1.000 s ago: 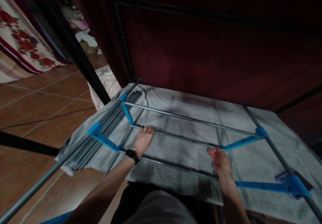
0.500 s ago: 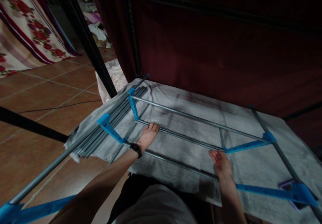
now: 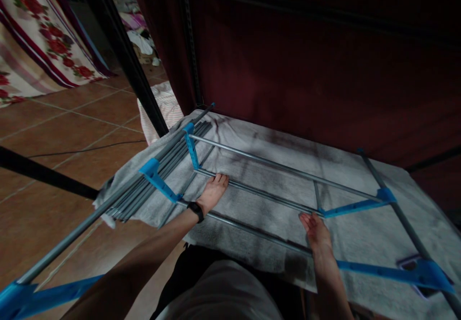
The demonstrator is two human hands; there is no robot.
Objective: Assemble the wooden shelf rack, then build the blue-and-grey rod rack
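Observation:
A rack frame of grey metal tubes and blue plastic brackets stands on a grey cloth. My left hand (image 3: 213,191), with a black band on its wrist, is closed over the middle crossbar (image 3: 262,193) near its left end. At the bar's right end, my right hand (image 3: 317,229) has its fingers closed around the tube beside a blue bracket (image 3: 353,208). Another crossbar (image 3: 281,165) runs behind, and a nearer tube (image 3: 248,227) passes under my left wrist. Blue brackets (image 3: 191,147) also join the left side tube (image 3: 90,219).
Several loose grey tubes (image 3: 158,178) lie bundled on the cloth (image 3: 363,233) at the left. A phone (image 3: 425,289) lies under the right bracket. Dark metal posts (image 3: 124,56) and a maroon curtain (image 3: 306,85) stand around the surface. A cable crosses the tiled floor (image 3: 82,123).
Both hands keep their hold on the middle crossbar. The view has shifted only very slightly; the frame stays in place.

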